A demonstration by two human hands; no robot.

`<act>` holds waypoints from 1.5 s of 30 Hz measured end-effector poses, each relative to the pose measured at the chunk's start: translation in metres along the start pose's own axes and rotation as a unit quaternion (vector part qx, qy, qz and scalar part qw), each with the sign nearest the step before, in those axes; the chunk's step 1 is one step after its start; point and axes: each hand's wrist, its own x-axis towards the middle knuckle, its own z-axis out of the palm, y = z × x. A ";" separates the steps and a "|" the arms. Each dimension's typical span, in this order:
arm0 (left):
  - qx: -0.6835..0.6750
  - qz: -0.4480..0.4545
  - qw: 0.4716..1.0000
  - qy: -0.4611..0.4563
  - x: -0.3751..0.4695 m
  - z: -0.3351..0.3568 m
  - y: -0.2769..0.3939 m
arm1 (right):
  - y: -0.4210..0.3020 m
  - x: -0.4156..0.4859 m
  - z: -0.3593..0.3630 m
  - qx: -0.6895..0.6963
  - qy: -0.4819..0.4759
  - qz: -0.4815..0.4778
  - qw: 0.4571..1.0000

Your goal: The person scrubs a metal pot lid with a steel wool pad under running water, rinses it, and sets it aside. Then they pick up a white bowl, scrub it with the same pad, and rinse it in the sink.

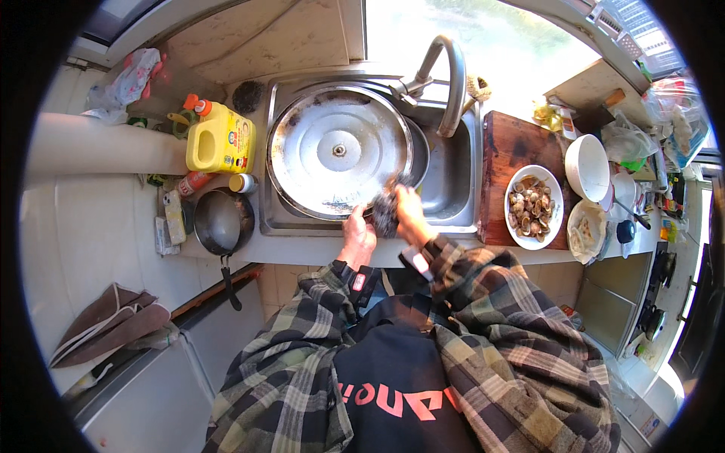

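A large round metal pot lid (317, 124) rests tilted over the stainless steel sink (453, 187), a small screw at its middle. Dark stains mark its rim and the face near me. My left hand (359, 233) grips the lid's near edge. In my right hand (412, 212) is a dark, fuzzy scouring pad (386, 214), held against the rim at the near right; blur hides its exact contact. Partly hidden beneath the lid, another metal vessel (420, 153) shows at the right.
A curved faucet (453, 85) arches over the basin. To the left stand a yellow detergent jug (218, 139) and a saucepan (224, 221), its handle past the counter edge. On the right, a wooden cutting board (498, 147) carries a white bowl (533, 244) of clams.
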 end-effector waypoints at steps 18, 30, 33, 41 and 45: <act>0.092 0.012 0.996 0.001 -0.029 -0.015 0.031 | -0.026 0.037 -0.019 0.068 -0.077 0.055 0.993; 0.103 0.008 0.995 -0.003 -0.028 -0.026 0.045 | -0.021 0.018 -0.003 0.080 -0.037 0.052 0.995; 0.117 0.028 0.993 0.000 -0.031 -0.031 0.045 | -0.039 0.028 -0.003 0.104 -0.076 -0.042 0.991; 0.135 0.026 0.990 -0.020 -0.030 -0.028 0.045 | -0.016 0.008 -0.008 0.155 -0.045 0.136 0.977; 0.183 0.015 0.983 -0.018 -0.041 -0.034 0.055 | -0.044 0.029 -0.017 0.092 -0.092 -0.052 0.990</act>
